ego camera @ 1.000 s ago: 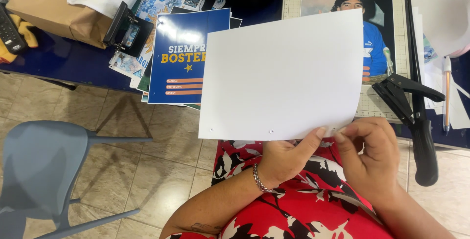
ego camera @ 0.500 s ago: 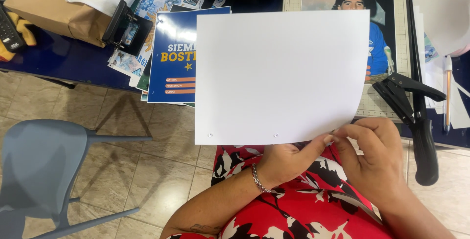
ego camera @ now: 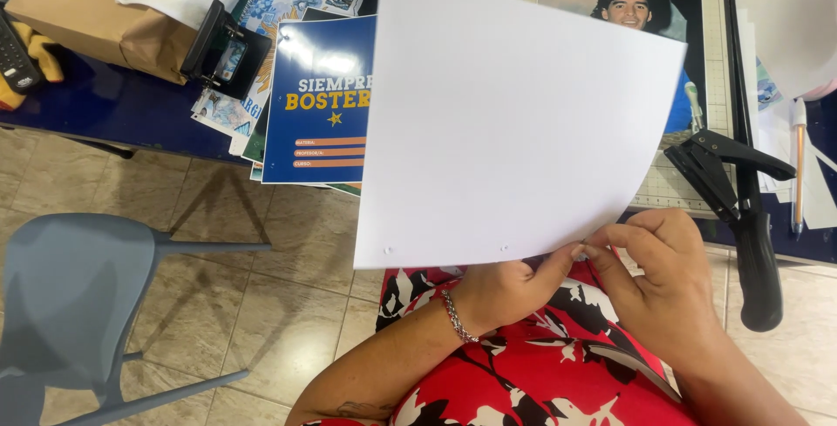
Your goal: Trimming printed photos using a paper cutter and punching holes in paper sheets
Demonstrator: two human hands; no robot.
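Note:
A white sheet of paper with two small punched holes near its lower edge stands tilted in front of me. My left hand pinches its bottom edge from below. My right hand touches the same edge at the lower right corner, fingers bent on the paper. A bracelet is on my left wrist. The sheet hides part of the paper cutter on the dark blue table behind it.
A blue printed cover lies on a stack of printed sheets at the table's edge. A black hole punch and a brown paper bag are at left. A black cutter handle hangs at right. A grey chair stands below left.
The sheet has risen and tilted, its top corner now higher and its right side swung up. Both hands stay at its lower edge, shifted slightly right.

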